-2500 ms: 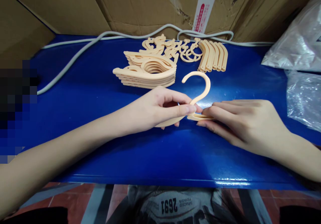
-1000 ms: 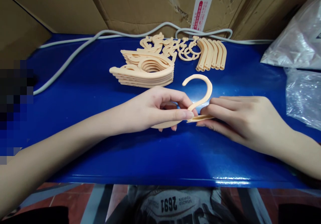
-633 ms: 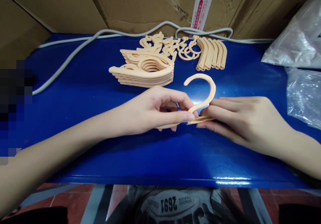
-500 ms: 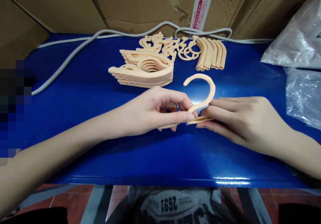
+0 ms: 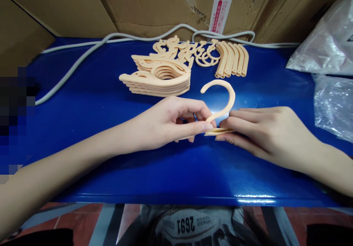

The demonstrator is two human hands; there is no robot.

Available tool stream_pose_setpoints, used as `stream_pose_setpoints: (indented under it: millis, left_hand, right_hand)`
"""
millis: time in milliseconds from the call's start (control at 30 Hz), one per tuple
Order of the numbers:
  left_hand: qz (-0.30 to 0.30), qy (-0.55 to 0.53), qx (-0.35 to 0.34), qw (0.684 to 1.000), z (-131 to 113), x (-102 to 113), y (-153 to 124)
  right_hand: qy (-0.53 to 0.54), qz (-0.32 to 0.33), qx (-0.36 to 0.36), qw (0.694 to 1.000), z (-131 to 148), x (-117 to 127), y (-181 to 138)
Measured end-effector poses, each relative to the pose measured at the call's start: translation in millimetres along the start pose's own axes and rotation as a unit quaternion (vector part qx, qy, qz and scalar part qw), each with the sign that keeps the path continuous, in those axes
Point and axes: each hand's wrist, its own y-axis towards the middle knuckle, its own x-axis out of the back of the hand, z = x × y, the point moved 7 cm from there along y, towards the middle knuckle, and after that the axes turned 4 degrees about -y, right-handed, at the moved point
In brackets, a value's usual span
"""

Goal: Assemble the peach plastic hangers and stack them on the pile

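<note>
Left hand (image 5: 172,121) on hook (image 5: 232,95), right hand (image 5: 264,132) on strip (image 5: 216,131)

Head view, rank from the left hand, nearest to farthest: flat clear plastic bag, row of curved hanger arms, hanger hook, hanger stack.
Nearest to the left hand first:
1. Hanger hook, gripped at its base.
2. Hanger stack, just beyond.
3. Row of curved hanger arms, back right.
4. Flat clear plastic bag, right edge.

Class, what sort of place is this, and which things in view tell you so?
Probably a small assembly or packing workstation, though no sign confirms it. Stacked cream hanger parts lie on a blue table, brown cardboard stands behind, and plastic bags lie at the right.
</note>
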Motion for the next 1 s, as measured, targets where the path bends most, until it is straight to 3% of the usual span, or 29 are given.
stream_pose_setpoints:
  millis: [500,767,1000]
  left_hand:
    - [-0.021,0.035,-0.028,0.999,-8,0,7]
    - [-0.057,0.044,0.009,0.997,-2,6,4]
    - [-0.029,0.048,0.031,0.998,0,8,2]
  right_hand:
    - [0.021,0.021,-0.02,0.999,0,-7,1]
    - [-0.006,-0.007,-0.027,1.0,-2,2,0]
    - [0.001,-0.006,-0.023,1.0,-5,5,0]
